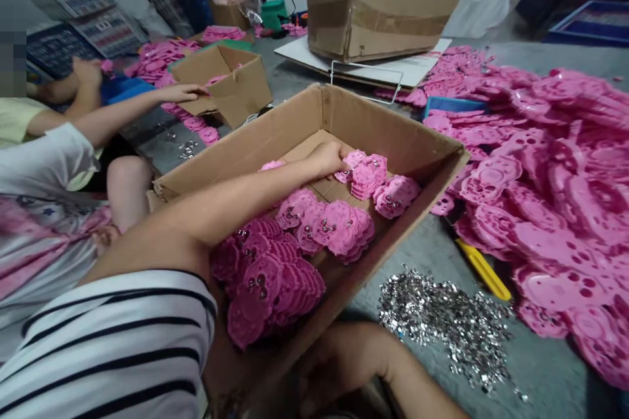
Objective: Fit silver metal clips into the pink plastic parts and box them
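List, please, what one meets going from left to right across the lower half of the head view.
Striped sleeve → stacked pink parts in the open cardboard box → heap of small silver pieces → yellow tool → big pile of pink parts.

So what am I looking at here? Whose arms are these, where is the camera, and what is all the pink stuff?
The camera sits on a person's head and looks forward and down, so the striped sleeve and the long arm belong to the wearer. That is the left hand, reaching into the big cardboard box and resting on a stack of pink plastic pieces; whether it grips one I cannot tell. The right hand is low by the box's near edge, in shadow. More pink pieces lie in a loose heap on the right, beside a pile of small shiny metal bits and a yellow tool. On the left, another person's hand reaches toward a smaller box.
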A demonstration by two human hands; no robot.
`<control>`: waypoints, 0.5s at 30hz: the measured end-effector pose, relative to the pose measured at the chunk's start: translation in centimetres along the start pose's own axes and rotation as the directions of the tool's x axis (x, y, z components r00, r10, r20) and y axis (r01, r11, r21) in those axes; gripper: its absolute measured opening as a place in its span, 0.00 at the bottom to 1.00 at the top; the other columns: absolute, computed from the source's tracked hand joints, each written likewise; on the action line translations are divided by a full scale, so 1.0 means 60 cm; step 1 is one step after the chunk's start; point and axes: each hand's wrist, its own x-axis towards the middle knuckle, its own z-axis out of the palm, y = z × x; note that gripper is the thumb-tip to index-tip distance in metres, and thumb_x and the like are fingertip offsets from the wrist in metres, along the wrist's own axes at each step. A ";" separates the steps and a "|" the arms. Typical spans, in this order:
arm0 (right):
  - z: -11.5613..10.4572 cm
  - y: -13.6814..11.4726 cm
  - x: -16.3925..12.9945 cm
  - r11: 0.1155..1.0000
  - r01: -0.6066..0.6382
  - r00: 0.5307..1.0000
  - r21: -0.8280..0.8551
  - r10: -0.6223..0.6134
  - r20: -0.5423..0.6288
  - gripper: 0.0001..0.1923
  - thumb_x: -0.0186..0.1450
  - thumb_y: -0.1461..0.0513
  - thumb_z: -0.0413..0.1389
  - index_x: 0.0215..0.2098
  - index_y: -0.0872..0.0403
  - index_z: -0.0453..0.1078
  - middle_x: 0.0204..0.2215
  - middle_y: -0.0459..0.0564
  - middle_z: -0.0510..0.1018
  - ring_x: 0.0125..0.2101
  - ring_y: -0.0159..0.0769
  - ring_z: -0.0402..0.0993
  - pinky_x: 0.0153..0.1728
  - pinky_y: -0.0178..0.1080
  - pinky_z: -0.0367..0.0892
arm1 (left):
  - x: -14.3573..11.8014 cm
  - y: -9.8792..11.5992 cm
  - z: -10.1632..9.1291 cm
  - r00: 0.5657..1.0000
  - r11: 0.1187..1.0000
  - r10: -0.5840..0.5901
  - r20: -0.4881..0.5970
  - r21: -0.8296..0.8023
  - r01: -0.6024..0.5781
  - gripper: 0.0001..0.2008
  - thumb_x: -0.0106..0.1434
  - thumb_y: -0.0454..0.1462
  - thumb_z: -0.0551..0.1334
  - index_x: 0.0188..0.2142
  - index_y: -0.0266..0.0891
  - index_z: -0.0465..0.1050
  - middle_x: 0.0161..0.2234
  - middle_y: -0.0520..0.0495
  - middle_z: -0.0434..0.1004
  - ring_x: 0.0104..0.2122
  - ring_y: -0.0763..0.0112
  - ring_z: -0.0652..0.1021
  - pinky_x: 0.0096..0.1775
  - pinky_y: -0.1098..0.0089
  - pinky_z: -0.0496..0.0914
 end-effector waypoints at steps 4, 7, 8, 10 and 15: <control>0.000 0.004 0.000 0.998 -0.031 1.000 0.055 0.031 0.003 0.18 0.55 0.50 0.63 0.27 0.58 0.73 0.17 0.38 0.68 0.20 0.23 0.65 0.25 0.26 0.62 | -0.006 0.004 -0.002 0.998 0.988 0.047 -0.043 0.152 -0.040 0.14 0.56 0.35 0.67 0.43 0.37 0.70 0.28 0.52 0.74 0.23 0.77 0.72 0.27 0.75 0.64; -0.001 0.004 0.004 0.994 -0.005 1.000 0.113 0.003 0.013 0.20 0.54 0.49 0.64 0.24 0.58 0.71 0.15 0.37 0.68 0.18 0.23 0.66 0.25 0.27 0.64 | -0.019 0.012 -0.011 0.995 0.960 0.078 -0.059 0.273 -0.059 0.15 0.56 0.36 0.66 0.43 0.36 0.70 0.32 0.49 0.76 0.27 0.73 0.74 0.29 0.74 0.65; -0.002 0.003 0.006 0.990 0.001 1.000 0.141 -0.004 0.022 0.20 0.52 0.49 0.65 0.23 0.58 0.71 0.15 0.36 0.68 0.18 0.23 0.66 0.24 0.27 0.64 | -0.026 0.016 -0.016 0.994 0.947 0.095 -0.056 0.312 -0.073 0.15 0.56 0.36 0.66 0.43 0.36 0.71 0.34 0.48 0.77 0.29 0.71 0.75 0.31 0.73 0.65; -0.003 0.001 0.012 0.984 0.005 0.999 0.178 -0.012 0.041 0.20 0.48 0.50 0.67 0.21 0.58 0.69 0.14 0.36 0.69 0.17 0.23 0.67 0.24 0.27 0.66 | -0.041 0.026 -0.031 0.991 0.913 0.127 -0.043 0.395 -0.100 0.15 0.54 0.35 0.67 0.42 0.35 0.72 0.37 0.44 0.77 0.35 0.67 0.76 0.34 0.72 0.66; -0.012 -0.006 0.018 0.989 0.022 0.999 0.146 -0.028 0.040 0.12 0.46 0.62 0.69 0.22 0.60 0.72 0.18 0.38 0.75 0.20 0.26 0.71 0.25 0.28 0.66 | -0.103 0.077 -0.091 0.966 0.774 0.255 -0.050 0.610 -0.173 0.17 0.59 0.37 0.61 0.47 0.33 0.71 0.43 0.38 0.77 0.41 0.57 0.76 0.42 0.64 0.67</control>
